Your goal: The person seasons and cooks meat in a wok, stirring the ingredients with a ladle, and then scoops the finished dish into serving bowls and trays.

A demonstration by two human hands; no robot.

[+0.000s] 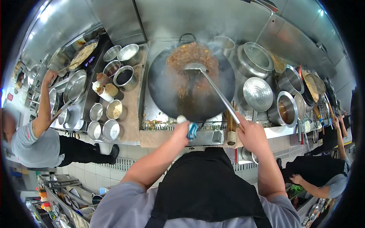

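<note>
A large dark wok (159, 87) stands steaming in front of me, with a brown food mixture (194, 55) heaped at its far side and dark liquid below it. My right hand (248, 133) is closed round the long handle of a metal ladle (221, 97), whose head lies against the food. At the wok's near edge, my left hand (181, 133) is closed on a blue and white cloth (192, 131). A pale rounded tip shows just above that hand. A bamboo brush (231, 135) stands between the wok and my right hand.
On the left are metal bowls (111, 130), sauce bottles (111, 89) and a pot of dark liquid (125, 78). A perforated strainer (258, 94) and steel pots (288, 108) stand on the right. One person (36, 146) works at far left, others (323, 169) at far right.
</note>
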